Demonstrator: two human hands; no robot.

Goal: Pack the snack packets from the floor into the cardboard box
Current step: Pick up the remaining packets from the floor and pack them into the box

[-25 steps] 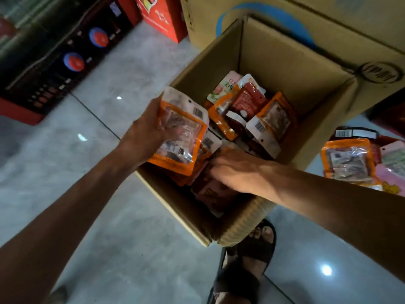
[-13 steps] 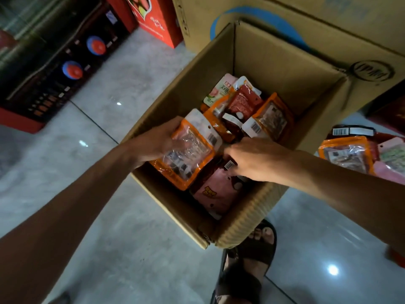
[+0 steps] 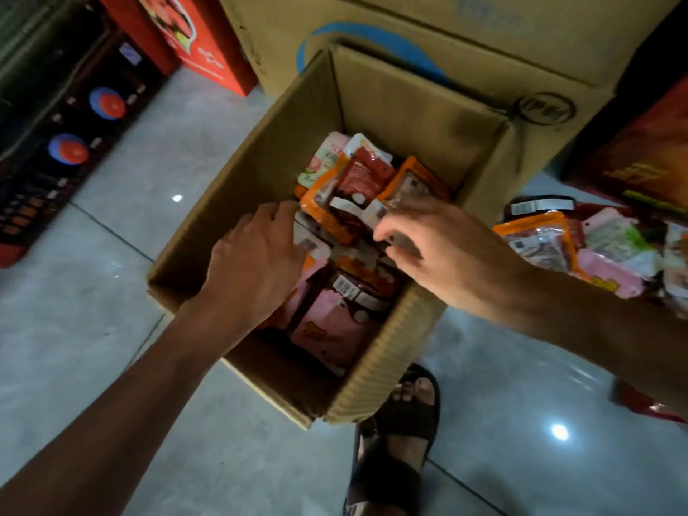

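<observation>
The floor (image 3: pixel 111 310) is grey tile, and the open box (image 3: pixel 417 117) stands on it in front of my sandalled foot (image 3: pixel 405 415). Packets (image 3: pixel 335 318) fill the box's bottom, orange, red and pink. More packets lie in a heap (image 3: pixel 580 247) on the floor just beside the box's right wall. My left hand (image 3: pixel 257 262) lies flat, fingers spread, pressing on the packets inside. My right hand (image 3: pixel 446 251) reaches over the right wall, fingers curled loosely on the packets; I cannot tell whether it grips one.

Red carton (image 3: pixel 193 35), big brown carton (image 3: pixel 428 42), black sandal (image 3: pixel 405 433), grey tile floor (image 3: pixel 111 329).
</observation>
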